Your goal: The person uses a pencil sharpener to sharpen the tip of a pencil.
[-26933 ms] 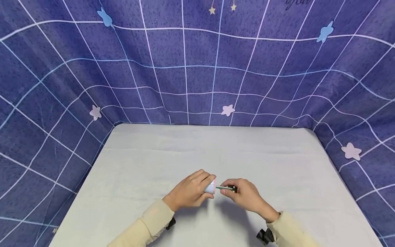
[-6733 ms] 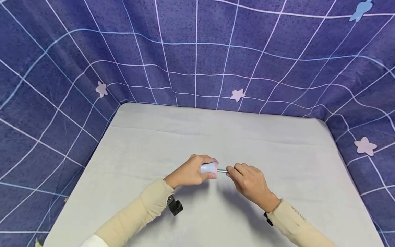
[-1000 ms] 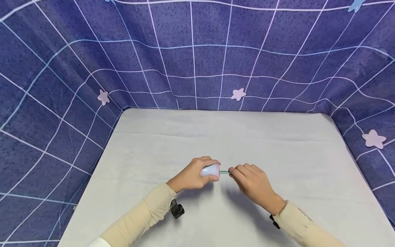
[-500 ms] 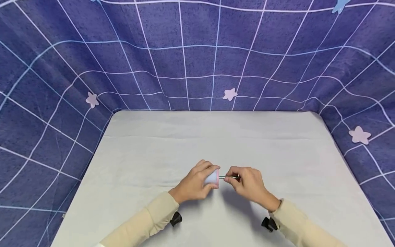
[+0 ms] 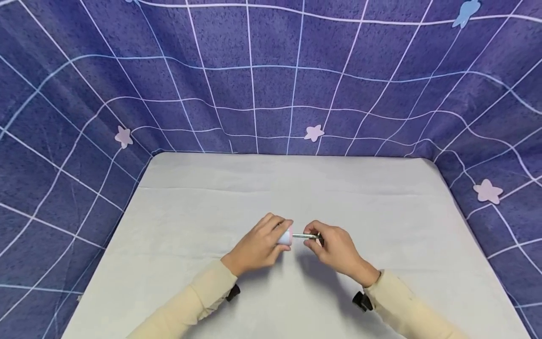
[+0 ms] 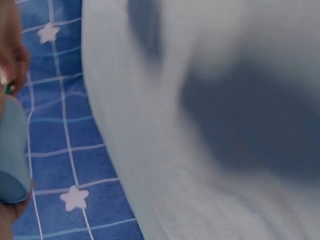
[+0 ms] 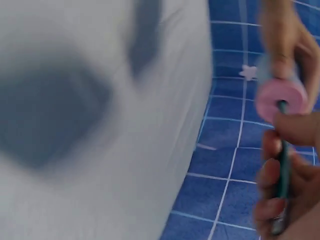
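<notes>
My left hand [image 5: 256, 247] grips a light blue, cup-shaped pencil sharpener [image 5: 285, 237] with a pink end, held tilted on its side above the table. A thin green pencil [image 5: 299, 235] stands in the hole of that pink end, as the right wrist view shows at the pink face [image 7: 270, 95]. My right hand [image 5: 336, 247] pinches the pencil between thumb and fingers, and the pencil's rear lies along the curled fingers [image 7: 270, 172]. In the left wrist view only the sharpener's blue body [image 6: 14, 150] shows at the left edge. The pencil's tip is hidden inside.
A white-covered table [image 5: 203, 207] lies under both hands, with their shadows on it. Dark blue curtain [image 5: 220, 84] with grid lines and stars surrounds its back and sides. A small black wrist camera [image 5: 362, 301] hangs under the right sleeve.
Over the last second the right hand turns from knuckles-up to a thumb-and-finger pinch on the pencil. Left hand and sharpener shift slightly left in view. The pencil stays in the hole.
</notes>
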